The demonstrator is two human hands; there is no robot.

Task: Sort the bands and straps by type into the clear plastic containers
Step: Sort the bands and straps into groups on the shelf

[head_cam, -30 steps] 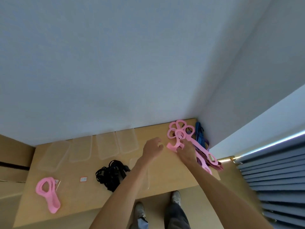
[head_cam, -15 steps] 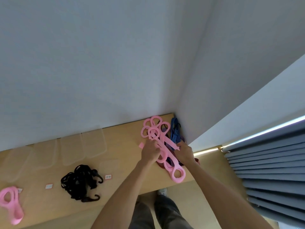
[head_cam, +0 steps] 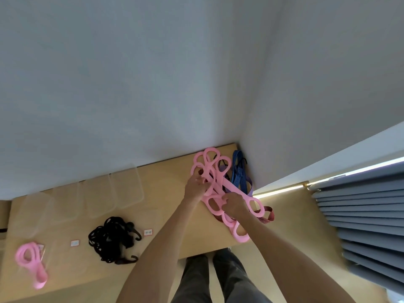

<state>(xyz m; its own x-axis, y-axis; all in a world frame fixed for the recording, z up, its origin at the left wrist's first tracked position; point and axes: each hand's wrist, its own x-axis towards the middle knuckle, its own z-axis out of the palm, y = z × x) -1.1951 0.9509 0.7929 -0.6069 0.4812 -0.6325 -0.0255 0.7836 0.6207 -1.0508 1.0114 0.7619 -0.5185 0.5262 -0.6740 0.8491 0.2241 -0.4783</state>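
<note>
A heap of pink looped bands [head_cam: 215,171] lies at the right end of the wooden table [head_cam: 166,180], on top of blue striped straps [head_cam: 238,171], a purple band [head_cam: 249,186] and red striped straps [head_cam: 267,215]. My left hand [head_cam: 194,189] grips the pink bands near their upper loops. My right hand [head_cam: 235,205] holds the lower loops of the same heap. A tangle of black hooked cords [head_cam: 113,238] lies in the middle. More pink bands [head_cam: 30,262] lie inside a clear container at the far left.
Several clear plastic containers [head_cam: 126,189] stand in a row along the back wall. Two small white labels [head_cam: 148,232] [head_cam: 75,243] lie on the table. The table's right end meets the corner wall. Grey blinds [head_cam: 360,215] hang at the right. My legs show below the front edge.
The view has swung right. My left hand has closed on the pink bands, and my right hand has moved from the heap's right side onto its lower loops.
</note>
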